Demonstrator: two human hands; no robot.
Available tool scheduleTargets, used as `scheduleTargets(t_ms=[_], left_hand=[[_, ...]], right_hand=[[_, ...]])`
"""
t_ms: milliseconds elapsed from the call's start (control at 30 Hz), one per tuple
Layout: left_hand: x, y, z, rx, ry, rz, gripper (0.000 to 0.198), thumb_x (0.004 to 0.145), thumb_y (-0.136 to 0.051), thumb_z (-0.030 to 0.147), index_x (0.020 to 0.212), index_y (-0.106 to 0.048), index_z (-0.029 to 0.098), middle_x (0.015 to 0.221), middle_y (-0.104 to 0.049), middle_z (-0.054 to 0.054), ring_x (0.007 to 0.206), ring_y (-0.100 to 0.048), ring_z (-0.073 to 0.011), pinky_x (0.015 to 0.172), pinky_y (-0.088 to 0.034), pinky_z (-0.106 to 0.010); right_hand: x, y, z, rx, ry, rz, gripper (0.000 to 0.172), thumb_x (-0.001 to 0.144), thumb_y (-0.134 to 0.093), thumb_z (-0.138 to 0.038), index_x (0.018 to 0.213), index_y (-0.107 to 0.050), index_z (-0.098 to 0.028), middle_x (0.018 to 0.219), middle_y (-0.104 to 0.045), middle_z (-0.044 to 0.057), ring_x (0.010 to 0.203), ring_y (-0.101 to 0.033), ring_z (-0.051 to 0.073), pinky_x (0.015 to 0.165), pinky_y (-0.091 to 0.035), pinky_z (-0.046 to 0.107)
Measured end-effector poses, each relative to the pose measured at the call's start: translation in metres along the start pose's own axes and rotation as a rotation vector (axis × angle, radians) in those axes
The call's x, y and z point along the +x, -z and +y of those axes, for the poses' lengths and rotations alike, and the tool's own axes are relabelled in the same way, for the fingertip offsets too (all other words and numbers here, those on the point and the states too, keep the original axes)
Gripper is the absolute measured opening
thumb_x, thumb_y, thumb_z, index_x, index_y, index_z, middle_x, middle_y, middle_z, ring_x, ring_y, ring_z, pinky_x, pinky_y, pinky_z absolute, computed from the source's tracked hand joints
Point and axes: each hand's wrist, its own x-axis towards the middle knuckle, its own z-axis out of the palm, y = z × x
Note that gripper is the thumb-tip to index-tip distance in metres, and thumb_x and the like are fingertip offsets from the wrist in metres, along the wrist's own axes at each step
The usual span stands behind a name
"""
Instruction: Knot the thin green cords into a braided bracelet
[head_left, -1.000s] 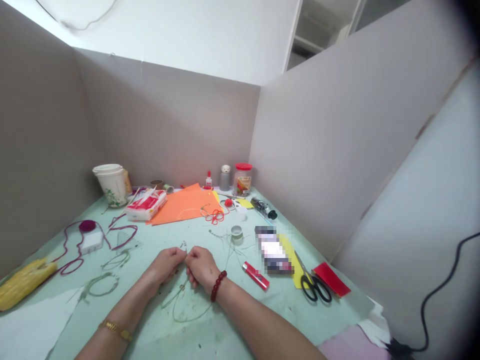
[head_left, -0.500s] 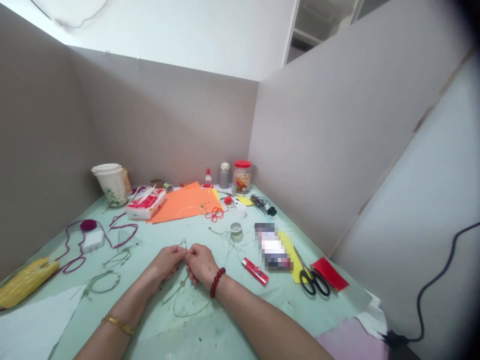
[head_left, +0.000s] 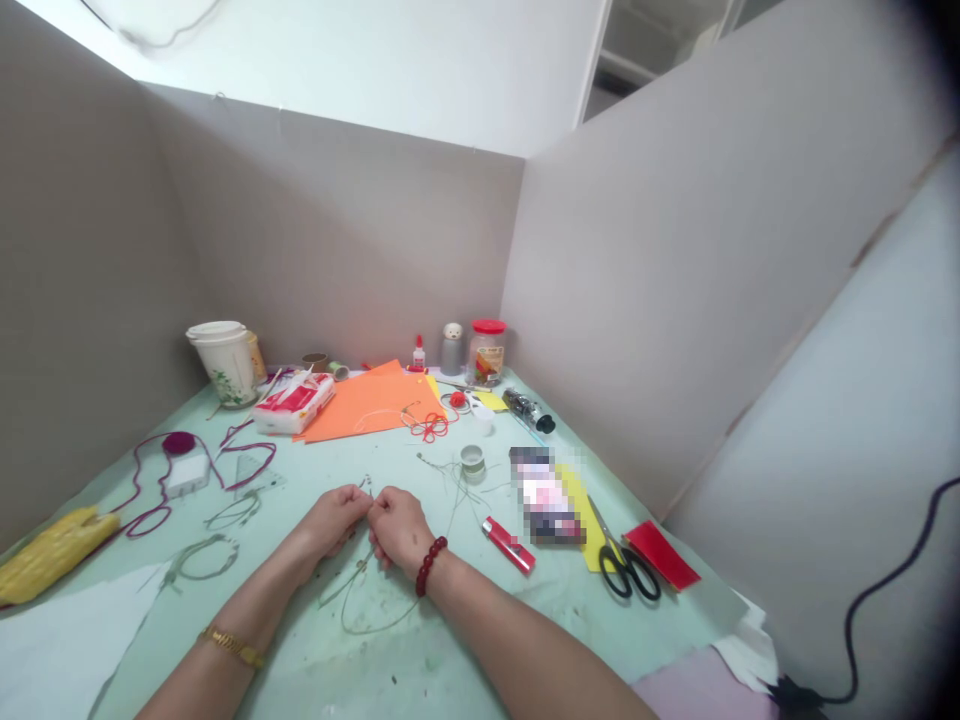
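Note:
My left hand (head_left: 334, 520) and my right hand (head_left: 396, 527) meet fingertip to fingertip over the pale green table (head_left: 480, 640). Both pinch a thin pale green cord (head_left: 360, 605), which hangs down between them and loops on the table in front of my wrists. A red bead bracelet (head_left: 428, 566) circles my right wrist and a gold watch band (head_left: 231, 646) my left. A short end of the cord sticks up above the pinch.
A red lighter (head_left: 509, 545), black-handled scissors (head_left: 622, 568), a red card (head_left: 663, 555) and a small spool (head_left: 472, 459) lie to the right. Orange paper (head_left: 371, 405), a tissue pack (head_left: 293, 405), a cup (head_left: 223, 363), a jar (head_left: 487, 354) and purple cord (head_left: 187, 470) sit farther back. Board walls enclose the table.
Both hands have stayed pinched on the cord in almost the same spot. The view has shifted slightly.

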Motion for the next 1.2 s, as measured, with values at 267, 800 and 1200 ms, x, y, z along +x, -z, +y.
scheduleTargets(t_ms=[267, 800, 1200], left_hand=[[-0.0008, 0.0008, 0.0002, 0.024, 0.003, -0.027, 0.033, 0.069, -0.05, 0.051, 0.075, -0.039, 0.02, 0.044, -0.03, 0.011, 0.039, -0.016, -0.0039, 0.038, -0.008, -0.017], [0.0036, 0.0021, -0.0046, 0.027, -0.004, -0.018, 0.032, 0.071, -0.049, 0.051, 0.075, -0.039, 0.021, 0.045, -0.03, 0.011, 0.039, -0.017, -0.0042, 0.038, -0.007, -0.017], [0.0031, 0.0005, -0.004, -0.003, 0.003, -0.002, 0.031, 0.07, -0.049, 0.049, 0.074, -0.038, 0.021, 0.045, -0.031, 0.01, 0.04, -0.017, -0.0046, 0.039, -0.006, -0.018]], right_hand=[[0.0034, -0.0012, 0.0056, 0.005, 0.005, -0.006, 0.007, 0.074, -0.045, -0.017, 0.067, -0.044, -0.019, 0.052, -0.05, -0.003, 0.033, -0.046, 0.009, 0.025, -0.033, 0.017], [0.0041, -0.0017, 0.0058, -0.019, 0.006, -0.009, 0.009, 0.076, -0.045, -0.018, 0.067, -0.044, -0.019, 0.052, -0.049, -0.004, 0.031, -0.045, 0.008, 0.026, -0.033, 0.016], [0.0022, -0.0011, 0.0016, 0.013, -0.022, -0.016, 0.01, 0.074, -0.046, -0.015, 0.065, -0.045, -0.019, 0.051, -0.049, -0.004, 0.03, -0.044, 0.008, 0.023, -0.031, 0.016]])
